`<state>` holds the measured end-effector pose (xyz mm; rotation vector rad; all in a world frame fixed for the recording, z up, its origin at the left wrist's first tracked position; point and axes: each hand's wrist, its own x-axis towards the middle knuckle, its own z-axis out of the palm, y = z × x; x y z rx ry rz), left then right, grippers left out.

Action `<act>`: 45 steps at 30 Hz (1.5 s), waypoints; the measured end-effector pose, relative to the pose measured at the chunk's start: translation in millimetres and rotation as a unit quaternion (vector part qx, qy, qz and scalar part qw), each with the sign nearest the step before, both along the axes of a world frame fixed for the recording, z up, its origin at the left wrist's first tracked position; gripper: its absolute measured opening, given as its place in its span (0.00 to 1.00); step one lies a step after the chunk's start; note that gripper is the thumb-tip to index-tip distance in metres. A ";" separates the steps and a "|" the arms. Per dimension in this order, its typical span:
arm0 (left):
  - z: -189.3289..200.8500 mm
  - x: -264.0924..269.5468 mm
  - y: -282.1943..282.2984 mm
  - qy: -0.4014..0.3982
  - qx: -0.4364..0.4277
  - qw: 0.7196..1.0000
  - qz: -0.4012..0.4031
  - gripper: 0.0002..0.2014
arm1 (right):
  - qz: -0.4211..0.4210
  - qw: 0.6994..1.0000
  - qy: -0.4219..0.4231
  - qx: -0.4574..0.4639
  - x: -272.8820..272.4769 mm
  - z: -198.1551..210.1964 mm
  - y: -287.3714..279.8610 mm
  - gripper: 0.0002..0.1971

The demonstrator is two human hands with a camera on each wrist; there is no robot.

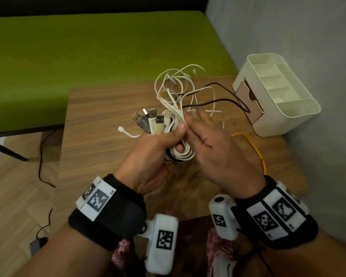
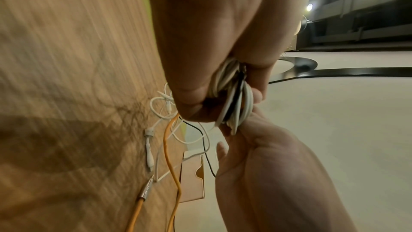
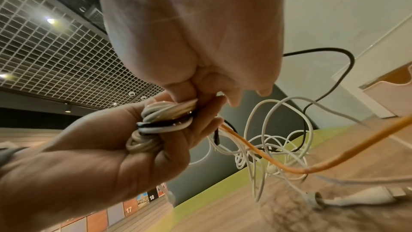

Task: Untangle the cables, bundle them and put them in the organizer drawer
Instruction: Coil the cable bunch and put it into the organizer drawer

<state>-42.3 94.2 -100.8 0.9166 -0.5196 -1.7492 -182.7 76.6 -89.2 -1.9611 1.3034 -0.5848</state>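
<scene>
Your left hand [image 1: 156, 148] was wrapped around one coiled bundle of cables [image 1: 180, 152] at the centre of the head view, thumb pressed over the top, fingers curled beneath. Four USB plugs [image 1: 148, 118] fanned out of the fist toward the upper left, and one small white connector [image 1: 121, 129] on a short lead poked out at the left. Your right hand [image 1: 210, 142] sat just right of the bundle, touching it; in the right wrist view its thumb and fingers [image 3: 189, 87] pinched the white coils from above. So both hands were together, each clamped on the same bundle.

Above the hands a loose tangle of white loops [image 1: 176, 86] trailed up and away; I couldn't count the separate white cables in it. One black cable [image 1: 224, 99] ran right, its end reaching the pink drawer [image 1: 252, 100] that stood pulled out of the one white organizer [image 1: 278, 92] at the right of the frame. One orange cable [image 1: 254, 144] curved down past your right wrist.

The organizer stood at the counter's [image 1: 100, 120] right edge, near the grey wall [image 1: 308, 37]. The bare part of the counter lay at the left of the frame, up to its left edge. A green bench [image 1: 88, 52] filled the upper left beyond the far edge.
</scene>
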 end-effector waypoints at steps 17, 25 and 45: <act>2.5 2.8 -3.4 0.021 0.048 0.999 -0.005 0.27 | 0.093 0.992 0.025 0.081 -7.8 5.5 -9.2 0.29; 3.9 8.6 -5.8 -0.024 0.039 0.998 -0.050 0.05 | 0.006 0.970 -0.074 -0.232 -21.9 5.4 -18.1 0.20; 3.5 3.9 5.2 0.270 0.010 0.930 -0.248 0.13 | 0.047 0.949 -0.239 0.199 7.6 -22.5 -4.6 0.04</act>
